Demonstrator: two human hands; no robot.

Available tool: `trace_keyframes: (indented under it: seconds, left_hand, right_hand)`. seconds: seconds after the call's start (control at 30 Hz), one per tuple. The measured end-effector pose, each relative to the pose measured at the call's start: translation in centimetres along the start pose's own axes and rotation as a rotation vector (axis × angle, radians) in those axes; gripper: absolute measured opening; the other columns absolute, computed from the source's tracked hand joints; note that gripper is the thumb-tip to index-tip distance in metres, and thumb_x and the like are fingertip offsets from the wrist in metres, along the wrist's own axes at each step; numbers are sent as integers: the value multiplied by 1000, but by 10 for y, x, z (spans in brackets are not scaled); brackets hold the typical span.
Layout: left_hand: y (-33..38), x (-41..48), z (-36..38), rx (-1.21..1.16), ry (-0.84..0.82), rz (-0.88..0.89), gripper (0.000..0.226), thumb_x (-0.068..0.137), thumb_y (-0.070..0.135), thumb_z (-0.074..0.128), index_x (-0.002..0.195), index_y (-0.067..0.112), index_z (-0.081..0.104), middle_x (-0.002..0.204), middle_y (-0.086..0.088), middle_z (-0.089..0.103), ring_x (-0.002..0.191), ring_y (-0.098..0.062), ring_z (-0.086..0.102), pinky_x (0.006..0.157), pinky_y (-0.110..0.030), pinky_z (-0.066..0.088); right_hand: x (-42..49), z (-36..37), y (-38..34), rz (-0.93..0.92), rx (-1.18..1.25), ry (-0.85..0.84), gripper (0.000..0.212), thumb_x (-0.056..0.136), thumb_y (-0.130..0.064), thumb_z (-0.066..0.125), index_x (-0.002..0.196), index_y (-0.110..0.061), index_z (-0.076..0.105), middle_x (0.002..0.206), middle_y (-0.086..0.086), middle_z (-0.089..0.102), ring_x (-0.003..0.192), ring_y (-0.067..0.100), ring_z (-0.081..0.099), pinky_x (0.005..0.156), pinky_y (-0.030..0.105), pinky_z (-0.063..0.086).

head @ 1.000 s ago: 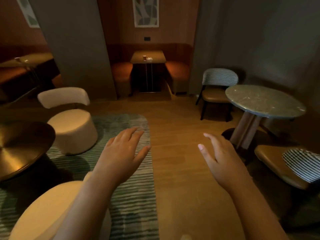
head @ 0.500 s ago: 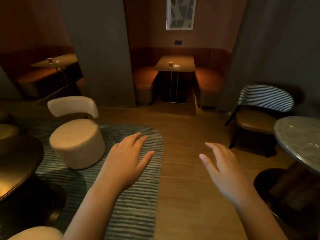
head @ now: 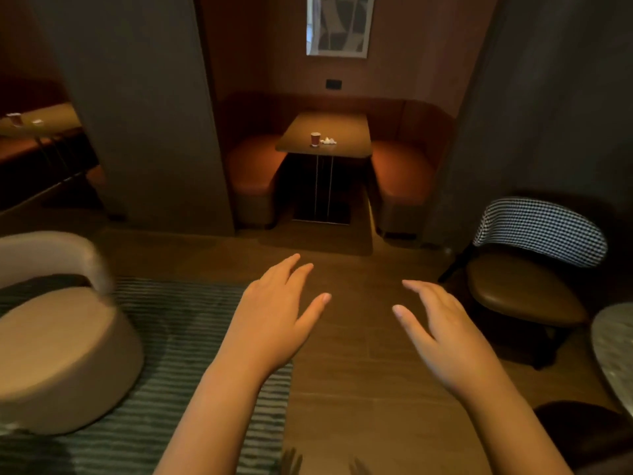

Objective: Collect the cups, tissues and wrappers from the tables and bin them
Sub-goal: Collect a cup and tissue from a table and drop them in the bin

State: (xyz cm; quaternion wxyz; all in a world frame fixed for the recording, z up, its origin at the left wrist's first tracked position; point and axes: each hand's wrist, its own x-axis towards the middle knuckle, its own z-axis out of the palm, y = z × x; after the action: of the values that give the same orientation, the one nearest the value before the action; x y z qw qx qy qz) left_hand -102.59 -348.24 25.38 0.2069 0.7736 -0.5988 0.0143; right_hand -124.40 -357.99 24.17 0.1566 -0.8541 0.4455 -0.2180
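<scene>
A brown paper cup [head: 315,139] stands on the wooden booth table [head: 346,132] straight ahead, with a crumpled white tissue [head: 328,141] just right of it. A second cup [head: 14,118] and a small white item [head: 37,123] sit on another table [head: 58,114] at the far left. My left hand [head: 274,317] and my right hand [head: 442,334] hover palm down over the floor, well short of the booth, fingers spread and holding nothing.
Orange booth seats [head: 253,173] flank the table between two grey pillars [head: 147,108]. A cream round chair [head: 58,341] stands on a striped rug [head: 191,337] at the left. A checked-back chair [head: 534,265] and a marble table edge [head: 613,351] are at the right.
The view has moved forward and turned right: the booth table with the cup has come closer and centred. The cream chair slid left, the marble table slid to the right edge. Both hands stay open.
</scene>
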Motion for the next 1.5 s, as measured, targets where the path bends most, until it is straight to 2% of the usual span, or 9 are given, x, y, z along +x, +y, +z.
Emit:
trace_keyframes:
  seconds: [0.37, 0.53, 0.73, 0.9, 1.0, 1.1, 1.2, 1.37, 1.5]
  left_hand:
    - [-29, 313, 105, 57, -22, 15, 71, 85, 66, 28, 146, 31, 18, 153, 11, 16, 136, -7, 22, 106, -28, 26]
    - [-49, 457, 121, 74, -4, 3, 72, 84, 66, 28, 146, 33, 14, 153, 11, 14, 137, -8, 19, 108, -31, 24]
    - [-99, 588, 150, 29, -2, -104, 72, 84, 65, 31, 147, 34, 11, 154, 12, 11, 138, -8, 18, 108, -32, 25]
    - [-153, 712, 195, -41, 18, -138, 73, 83, 67, 32, 146, 35, 11, 153, 15, 9, 137, -6, 18, 107, -27, 24]
    - [-189, 798, 212, -61, 7, -169, 74, 83, 68, 32, 146, 36, 10, 154, 14, 8, 137, -6, 17, 107, -30, 24]
    - [-215, 892, 223, -65, 29, -177, 73, 83, 66, 33, 146, 36, 9, 154, 12, 10, 137, -7, 18, 109, -34, 26]
    - [-230, 978, 241, -55, 44, -149, 72, 86, 61, 37, 146, 31, 11, 154, 8, 12, 138, -11, 18, 108, -35, 26]
    - [-255, 1096, 280, -50, 1, -135, 73, 88, 59, 35, 147, 26, 8, 155, 5, 9, 140, -13, 13, 110, -40, 24]
    - [-284, 1189, 321, -20, 34, -144, 73, 89, 56, 39, 147, 24, 9, 154, 3, 13, 139, -14, 16, 110, -40, 27]
  right_hand:
    - [314, 46, 123, 40, 112, 60, 58, 88, -57, 41, 141, -38, 30, 145, -17, 34, 131, 1, 29, 98, 20, 28]
    - [475, 57, 159, -23, 149, 49, 60, 88, -59, 40, 143, -39, 25, 146, -19, 30, 132, -2, 25, 101, 21, 26]
    - [628, 90, 179, -76, 171, -32, 62, 87, -60, 41, 143, -44, 20, 147, -22, 25, 122, -13, 16, 101, 19, 22]
    - [761, 133, 195, -80, 227, -37, 59, 88, -56, 43, 142, -44, 23, 146, -23, 24, 127, -9, 19, 108, 27, 28]
    - [852, 155, 202, -16, 195, -112, 59, 90, -51, 48, 142, -46, 21, 150, -20, 21, 134, -1, 21, 111, 36, 28]
    - [939, 168, 213, -9, 186, -148, 60, 90, -53, 47, 142, -46, 18, 151, -20, 19, 130, -5, 16, 110, 30, 22]
    - [1011, 182, 233, -39, 156, -93, 59, 92, -48, 47, 144, -38, 23, 152, -14, 23, 127, -7, 15, 105, 23, 19]
    - [1120, 209, 273, 0, 176, -76, 59, 90, -47, 50, 143, -34, 28, 149, -8, 30, 134, 9, 29, 105, 31, 30]
    - [1227, 246, 311, -41, 202, -84, 58, 90, -51, 48, 142, -38, 26, 149, -12, 28, 129, 0, 27, 100, 26, 27]
